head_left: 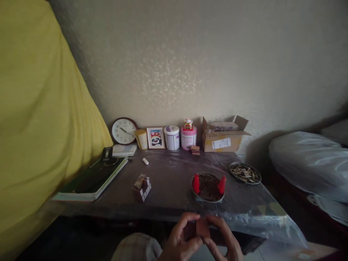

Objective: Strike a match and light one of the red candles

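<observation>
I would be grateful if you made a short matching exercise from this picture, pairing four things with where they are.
Things
1. Small brown box
2. Red candles
3. Cat figurine
4. Round clock

Places
A. On top of the pink tub
B. At the back of the table, beside the yellow cloth
C. Between the fingers of the left hand and right hand
D. Inside the round dish

Pairs: 1-C, 2-D, 3-A, 4-B

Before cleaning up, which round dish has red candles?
The dish nearer the hands: two red candles stand in its dark filling. The other dish, farther right, holds thin pale sticks.
</observation>
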`<move>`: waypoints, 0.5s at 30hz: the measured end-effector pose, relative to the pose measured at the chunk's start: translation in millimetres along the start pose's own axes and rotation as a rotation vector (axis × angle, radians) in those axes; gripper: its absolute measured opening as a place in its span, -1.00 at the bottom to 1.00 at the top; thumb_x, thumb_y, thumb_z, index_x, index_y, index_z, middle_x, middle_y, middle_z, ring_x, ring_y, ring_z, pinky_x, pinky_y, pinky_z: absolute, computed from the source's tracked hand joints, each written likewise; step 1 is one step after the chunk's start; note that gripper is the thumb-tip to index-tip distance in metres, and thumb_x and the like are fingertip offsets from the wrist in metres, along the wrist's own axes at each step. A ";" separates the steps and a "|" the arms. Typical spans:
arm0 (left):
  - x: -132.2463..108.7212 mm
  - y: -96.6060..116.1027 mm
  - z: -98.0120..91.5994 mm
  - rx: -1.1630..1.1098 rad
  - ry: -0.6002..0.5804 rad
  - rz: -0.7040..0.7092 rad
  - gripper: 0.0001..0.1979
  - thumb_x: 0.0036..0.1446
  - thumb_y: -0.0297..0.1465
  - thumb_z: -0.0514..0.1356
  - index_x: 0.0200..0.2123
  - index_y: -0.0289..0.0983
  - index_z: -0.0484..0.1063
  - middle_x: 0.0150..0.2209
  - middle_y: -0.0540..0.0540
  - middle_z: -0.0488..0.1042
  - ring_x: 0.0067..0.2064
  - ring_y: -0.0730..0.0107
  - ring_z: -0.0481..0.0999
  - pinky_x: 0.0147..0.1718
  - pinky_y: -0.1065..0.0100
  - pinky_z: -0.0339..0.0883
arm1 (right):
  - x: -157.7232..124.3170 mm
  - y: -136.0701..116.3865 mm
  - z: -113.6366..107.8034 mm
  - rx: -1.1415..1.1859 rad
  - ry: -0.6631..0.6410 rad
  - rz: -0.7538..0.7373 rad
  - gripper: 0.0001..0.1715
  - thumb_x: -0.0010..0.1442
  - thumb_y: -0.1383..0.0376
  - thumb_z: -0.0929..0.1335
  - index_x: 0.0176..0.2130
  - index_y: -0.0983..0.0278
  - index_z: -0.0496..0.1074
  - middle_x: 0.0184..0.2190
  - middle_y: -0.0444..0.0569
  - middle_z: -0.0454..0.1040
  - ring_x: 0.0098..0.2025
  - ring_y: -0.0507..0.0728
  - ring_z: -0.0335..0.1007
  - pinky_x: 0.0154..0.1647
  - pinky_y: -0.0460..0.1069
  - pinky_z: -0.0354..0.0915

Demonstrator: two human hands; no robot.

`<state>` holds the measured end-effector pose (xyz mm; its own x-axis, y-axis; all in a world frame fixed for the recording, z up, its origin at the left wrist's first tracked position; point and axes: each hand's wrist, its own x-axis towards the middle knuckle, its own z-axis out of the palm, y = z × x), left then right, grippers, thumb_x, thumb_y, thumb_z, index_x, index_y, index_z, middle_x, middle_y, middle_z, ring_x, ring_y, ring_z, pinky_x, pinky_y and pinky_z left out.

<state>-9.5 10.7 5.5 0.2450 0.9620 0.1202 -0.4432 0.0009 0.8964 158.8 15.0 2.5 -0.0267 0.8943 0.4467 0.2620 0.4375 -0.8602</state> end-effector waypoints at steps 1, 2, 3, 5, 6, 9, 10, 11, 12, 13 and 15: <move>-0.3 0.8 0.5 0.026 0.009 0.009 -0.62 0.00 -0.30 0.35 -0.07 -0.15 0.46 -0.15 -0.16 0.55 -0.07 0.12 0.50 -0.04 0.16 0.23 | -0.4 0.0 1.0 0.004 0.003 0.003 -0.53 0.07 -0.01 0.46 -0.05 0.09 0.49 -0.11 -0.04 0.56 -0.06 0.23 0.51 0.00 -0.02 0.43; -0.6 1.7 1.0 0.050 0.019 0.014 -0.63 0.00 -0.31 0.34 -0.07 -0.15 0.47 -0.15 -0.16 0.54 -0.06 0.11 0.49 -0.03 0.16 0.23 | -0.7 0.2 1.6 0.005 0.005 0.005 -0.52 0.07 -0.02 0.45 -0.04 0.09 0.49 -0.10 -0.03 0.55 -0.05 0.23 0.51 0.00 -0.01 0.43; -0.7 2.7 1.3 0.069 0.030 0.019 -0.64 0.00 -0.31 0.34 -0.08 -0.15 0.48 -0.15 -0.16 0.53 -0.05 0.10 0.48 -0.02 0.16 0.23 | -0.7 0.4 1.8 0.002 0.005 0.005 -0.51 0.07 -0.03 0.45 -0.04 0.09 0.49 -0.10 -0.03 0.55 -0.05 0.24 0.50 0.00 0.00 0.43; -0.6 4.4 1.7 0.083 0.047 0.027 -0.65 -0.01 -0.32 0.34 -0.10 -0.16 0.50 -0.13 -0.17 0.51 -0.03 0.07 0.47 -0.01 0.16 0.23 | -0.4 0.7 1.2 -0.007 -0.004 0.001 -0.50 0.07 -0.04 0.44 -0.04 0.11 0.49 -0.09 -0.01 0.55 -0.04 0.25 0.50 0.00 0.01 0.44; -0.5 5.0 1.8 0.082 0.052 0.028 -0.66 -0.02 -0.33 0.34 -0.11 -0.16 0.50 -0.12 -0.17 0.51 -0.04 0.07 0.47 -0.01 0.15 0.23 | 0.0 0.6 0.7 -0.013 -0.011 -0.002 -0.50 0.08 -0.04 0.44 -0.04 0.12 0.49 -0.09 0.00 0.55 -0.04 0.26 0.50 -0.01 0.02 0.45; -0.3 5.9 2.4 0.090 0.070 0.012 -0.68 -0.03 -0.35 0.35 -0.14 -0.15 0.52 -0.14 -0.14 0.50 -0.06 0.09 0.47 0.00 0.15 0.23 | 0.6 0.3 -0.7 -0.030 -0.029 -0.016 -0.50 0.09 -0.04 0.43 -0.04 0.12 0.49 -0.09 0.02 0.55 -0.04 0.27 0.50 -0.03 0.03 0.46; -0.4 6.0 2.8 0.095 0.073 0.007 -0.68 -0.03 -0.35 0.35 -0.14 -0.14 0.52 -0.15 -0.14 0.50 -0.06 0.09 0.47 0.00 0.15 0.23 | 0.6 0.3 -1.0 -0.036 -0.032 -0.023 -0.50 0.10 -0.04 0.42 -0.03 0.12 0.49 -0.09 0.02 0.55 -0.04 0.27 0.50 -0.03 0.03 0.46; -0.5 6.3 3.4 0.099 0.075 0.009 -0.68 -0.04 -0.35 0.35 -0.14 -0.14 0.52 -0.15 -0.13 0.50 -0.05 0.09 0.47 0.00 0.15 0.23 | 0.4 0.4 -1.4 -0.042 -0.035 -0.028 -0.51 0.10 -0.05 0.42 -0.03 0.11 0.49 -0.09 0.02 0.55 -0.04 0.27 0.51 -0.03 0.04 0.47; -0.6 6.7 4.1 0.100 0.074 0.012 -0.68 -0.04 -0.35 0.35 -0.14 -0.14 0.52 -0.14 -0.13 0.50 -0.05 0.09 0.47 0.00 0.15 0.23 | 0.1 0.6 -1.7 -0.047 -0.037 -0.034 -0.51 0.11 -0.05 0.41 -0.03 0.11 0.48 -0.08 0.02 0.55 -0.04 0.26 0.51 -0.02 0.04 0.47; -0.7 7.3 4.8 0.101 0.073 0.016 -0.68 -0.04 -0.35 0.35 -0.14 -0.15 0.52 -0.14 -0.14 0.50 -0.05 0.09 0.47 -0.01 0.15 0.24 | 0.0 0.9 -2.2 -0.051 -0.038 -0.038 -0.51 0.11 -0.05 0.41 -0.02 0.10 0.48 -0.08 0.02 0.55 -0.04 0.26 0.51 -0.02 0.04 0.47; -1.0 9.1 6.1 0.107 0.076 0.016 -0.68 -0.05 -0.35 0.36 -0.15 -0.16 0.53 -0.14 -0.14 0.50 -0.07 0.09 0.48 -0.03 0.17 0.26 | 0.0 1.7 -3.4 -0.059 -0.041 -0.043 -0.50 0.12 -0.05 0.41 -0.01 0.10 0.47 -0.07 0.02 0.55 -0.04 0.27 0.51 -0.03 0.04 0.47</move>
<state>-8.5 8.1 16.1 0.1702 0.9797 0.1061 -0.3507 -0.0404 0.9356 162.5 15.5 1.9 -0.0781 0.8786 0.4712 0.3159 0.4701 -0.8241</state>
